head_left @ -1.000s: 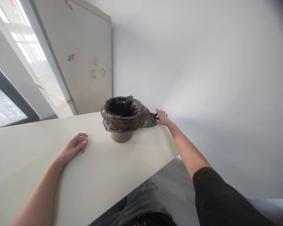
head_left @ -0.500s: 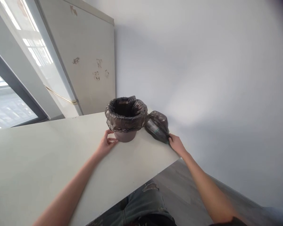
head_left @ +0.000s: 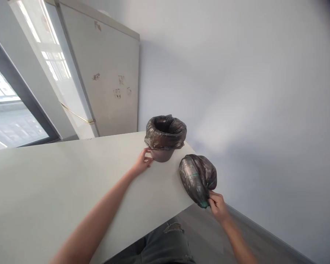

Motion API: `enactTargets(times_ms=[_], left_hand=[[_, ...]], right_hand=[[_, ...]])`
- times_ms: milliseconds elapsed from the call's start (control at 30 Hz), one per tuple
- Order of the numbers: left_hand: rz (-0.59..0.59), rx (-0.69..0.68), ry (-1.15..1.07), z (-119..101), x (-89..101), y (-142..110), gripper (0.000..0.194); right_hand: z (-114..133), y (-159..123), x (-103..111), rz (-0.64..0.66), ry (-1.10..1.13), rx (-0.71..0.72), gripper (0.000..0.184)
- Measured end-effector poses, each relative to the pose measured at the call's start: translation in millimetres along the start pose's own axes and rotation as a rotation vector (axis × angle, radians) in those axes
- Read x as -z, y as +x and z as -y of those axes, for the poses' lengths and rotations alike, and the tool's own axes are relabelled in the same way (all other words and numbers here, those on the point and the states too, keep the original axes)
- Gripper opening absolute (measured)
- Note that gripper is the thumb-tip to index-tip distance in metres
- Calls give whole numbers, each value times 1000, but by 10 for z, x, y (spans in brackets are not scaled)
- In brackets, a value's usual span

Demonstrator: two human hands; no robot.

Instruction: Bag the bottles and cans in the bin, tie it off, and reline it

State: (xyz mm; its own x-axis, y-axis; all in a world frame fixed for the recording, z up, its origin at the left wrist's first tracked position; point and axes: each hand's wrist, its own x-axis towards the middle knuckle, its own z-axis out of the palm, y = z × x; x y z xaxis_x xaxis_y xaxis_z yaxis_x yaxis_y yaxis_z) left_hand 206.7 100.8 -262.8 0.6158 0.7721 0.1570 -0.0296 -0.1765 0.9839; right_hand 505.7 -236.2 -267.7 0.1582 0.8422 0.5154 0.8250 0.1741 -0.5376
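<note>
A small brown bin [head_left: 162, 154] lined with a black bag [head_left: 165, 131] stands near the far right corner of the white table [head_left: 57, 183]. My left hand [head_left: 143, 163] rests against the bin's base, fingers curled on its side. My right hand [head_left: 216, 206] is closed on the tied end of a full dark rubbish bag [head_left: 198, 176], which lies at the table's right edge and partly overhangs it. A bottle shape shows through the bag's plastic.
A pale fridge or cabinet [head_left: 107, 73] stands behind the table at the left, next to a window [head_left: 8, 110]. A white wall runs along the right. Grey floor [head_left: 236, 227] lies beyond the table edge. My knees in jeans [head_left: 165, 245] show below.
My right hand has pulled the full bag away from the bin, toward me along the table's right edge. My left hand moved forward to the bin's base and stays there.
</note>
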Motion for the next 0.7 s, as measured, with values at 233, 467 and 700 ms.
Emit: enactTargets(times_ms=[233,467,700], left_hand=[[-24,22,42,42,428,-389,44],[-139,59,64,-47,1288,-1212,35],[-593,-45,-155,-91,1484,-1267,43]], right_hand=[[446,120,-438,197,129,77,32],[1221,387,-1357,512,285,140,29],[1759,1419,-2166,708,472,102,6]])
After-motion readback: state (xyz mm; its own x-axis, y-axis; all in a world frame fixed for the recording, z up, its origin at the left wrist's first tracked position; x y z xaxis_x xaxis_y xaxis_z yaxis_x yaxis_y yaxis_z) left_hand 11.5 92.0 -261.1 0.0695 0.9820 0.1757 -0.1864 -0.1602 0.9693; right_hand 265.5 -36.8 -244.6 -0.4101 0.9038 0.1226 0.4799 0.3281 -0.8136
